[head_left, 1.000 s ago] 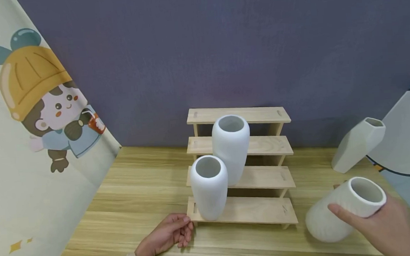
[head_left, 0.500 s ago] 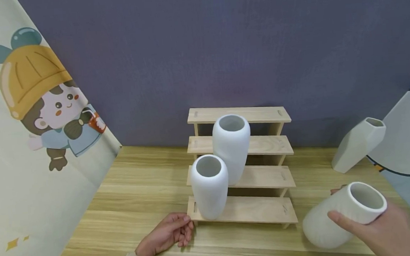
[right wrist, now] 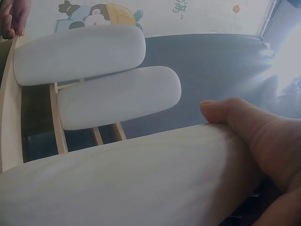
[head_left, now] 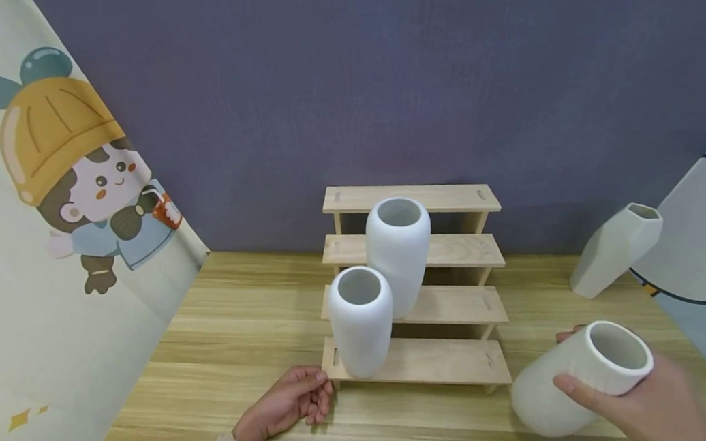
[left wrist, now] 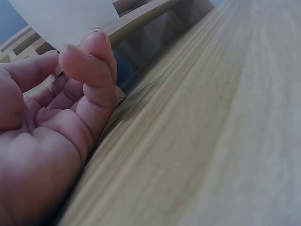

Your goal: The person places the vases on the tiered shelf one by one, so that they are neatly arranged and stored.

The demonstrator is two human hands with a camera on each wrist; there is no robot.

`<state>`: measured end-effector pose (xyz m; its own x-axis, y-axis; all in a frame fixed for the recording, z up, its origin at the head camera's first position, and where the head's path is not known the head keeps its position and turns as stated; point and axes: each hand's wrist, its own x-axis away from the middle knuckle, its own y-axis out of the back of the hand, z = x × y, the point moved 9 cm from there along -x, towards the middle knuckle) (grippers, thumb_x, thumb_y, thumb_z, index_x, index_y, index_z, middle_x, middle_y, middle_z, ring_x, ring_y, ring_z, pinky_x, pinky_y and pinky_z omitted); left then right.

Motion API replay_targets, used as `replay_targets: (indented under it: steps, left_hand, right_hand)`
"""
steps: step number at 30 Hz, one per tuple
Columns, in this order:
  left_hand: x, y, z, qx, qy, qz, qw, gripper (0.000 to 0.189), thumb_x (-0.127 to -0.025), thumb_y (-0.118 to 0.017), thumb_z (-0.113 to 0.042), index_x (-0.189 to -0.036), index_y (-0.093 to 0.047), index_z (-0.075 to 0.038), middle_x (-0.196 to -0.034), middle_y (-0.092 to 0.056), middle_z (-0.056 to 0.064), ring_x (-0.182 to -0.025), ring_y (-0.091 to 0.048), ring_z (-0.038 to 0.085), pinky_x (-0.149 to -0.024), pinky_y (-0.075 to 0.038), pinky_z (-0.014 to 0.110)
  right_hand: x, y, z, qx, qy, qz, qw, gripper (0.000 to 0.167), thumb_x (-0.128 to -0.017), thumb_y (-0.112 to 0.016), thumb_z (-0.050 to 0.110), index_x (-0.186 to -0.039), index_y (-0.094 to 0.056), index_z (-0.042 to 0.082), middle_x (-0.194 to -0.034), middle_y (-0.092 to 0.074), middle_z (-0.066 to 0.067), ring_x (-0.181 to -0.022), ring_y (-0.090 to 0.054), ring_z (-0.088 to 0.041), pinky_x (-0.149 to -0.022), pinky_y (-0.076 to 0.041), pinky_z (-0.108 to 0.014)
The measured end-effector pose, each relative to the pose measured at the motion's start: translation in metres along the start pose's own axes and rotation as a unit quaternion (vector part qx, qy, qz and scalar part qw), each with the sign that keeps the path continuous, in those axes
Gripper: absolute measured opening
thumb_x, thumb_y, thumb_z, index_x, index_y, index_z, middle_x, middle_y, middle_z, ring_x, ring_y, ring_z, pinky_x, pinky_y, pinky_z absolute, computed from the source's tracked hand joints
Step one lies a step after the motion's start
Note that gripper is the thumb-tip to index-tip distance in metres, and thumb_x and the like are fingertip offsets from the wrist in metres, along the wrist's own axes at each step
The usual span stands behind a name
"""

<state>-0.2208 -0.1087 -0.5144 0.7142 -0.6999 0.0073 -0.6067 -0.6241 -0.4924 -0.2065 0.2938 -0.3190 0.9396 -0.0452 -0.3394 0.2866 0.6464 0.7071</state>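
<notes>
On a stepped wooden stand [head_left: 449,361] stand two smooth white vases, a shorter vase [head_left: 362,329] on the lowest step and a taller vase [head_left: 400,255] one step up. My left hand [head_left: 288,399] lies palm-up on the tabletop and pinches the left front corner of the lowest step between thumb and fingers. To the right of the stand, my right hand [head_left: 642,398] grips a third, ribbed white vase [head_left: 555,387] near its mouth, thumb [right wrist: 225,110] along the near side. That vase tilts with its mouth toward the right, its base near the tabletop.
An angular white vase [head_left: 613,253] stands at the back right beside a printed side panel [head_left: 704,237]. A dark blue-grey wall [head_left: 344,91] rises behind the stand. Another panel [head_left: 166,274] with a cartoon figure borders the left of the wood-grain table [head_left: 225,325].
My right hand has brought the ribbed vase slightly left and nearer to me. My left hand, the stand and the vases on it stay where they were.
</notes>
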Motion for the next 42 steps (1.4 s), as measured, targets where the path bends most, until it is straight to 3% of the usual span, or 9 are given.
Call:
replay_targets:
  steps: [17, 25, 33, 42]
  left_hand:
    - [0.001, -0.002, -0.002, 0.004, -0.007, 0.002, 1.0000, 0.035, -0.111, -0.029, -0.016, -0.102, -0.063, -0.010, -0.082, -0.071, -0.007, -0.070, -0.066, 0.002, -0.055, -0.051, 0.012]
    - [0.001, -0.002, -0.002, 0.007, -0.005, 0.003, 1.0000, 0.035, -0.111, -0.029, -0.014, -0.102, -0.063, -0.009, -0.082, -0.071, -0.007, -0.069, -0.066, 0.002, -0.055, -0.051, 0.013]
    - [0.001, -0.001, -0.001, 0.002, 0.009, -0.005, 0.9999, 0.035, -0.111, -0.030, -0.016, -0.102, -0.063, -0.009, -0.081, -0.070, -0.007, -0.069, -0.066, 0.003, -0.055, -0.051, 0.013]
    - [0.001, 0.000, 0.000, 0.002, 0.019, -0.007, 0.9998, 0.035, -0.111, -0.029, -0.016, -0.102, -0.062, -0.010, -0.081, -0.070, -0.007, -0.069, -0.066, 0.003, -0.056, -0.051, 0.013]
  right_hand:
    - [0.004, -0.012, 0.019, -0.030, 0.022, 0.017, 0.9992, 0.051, -0.064, -0.094, 0.014, -0.109, -0.070, 0.019, -0.098, -0.064, 0.039, -0.079, -0.060, 0.014, -0.066, -0.042, -0.007]
    - [0.003, -0.026, 0.016, -0.004, -0.013, 0.059, 0.9981, 0.055, -0.065, -0.095, 0.025, -0.113, -0.068, 0.021, -0.097, -0.064, 0.036, -0.078, -0.060, 0.010, -0.061, -0.047, -0.017]
    - [0.003, -0.026, 0.030, -0.019, 0.028, 0.046, 0.9984, 0.059, -0.062, -0.096, 0.020, -0.113, -0.066, 0.022, -0.098, -0.065, 0.033, -0.080, -0.062, 0.010, -0.064, -0.047, -0.012]
    - [0.000, -0.025, 0.041, -0.034, 0.037, 0.045, 0.9977, 0.059, -0.062, -0.096, 0.018, -0.112, -0.065, 0.023, -0.101, -0.068, 0.030, -0.083, -0.063, 0.010, -0.067, -0.047, -0.010]
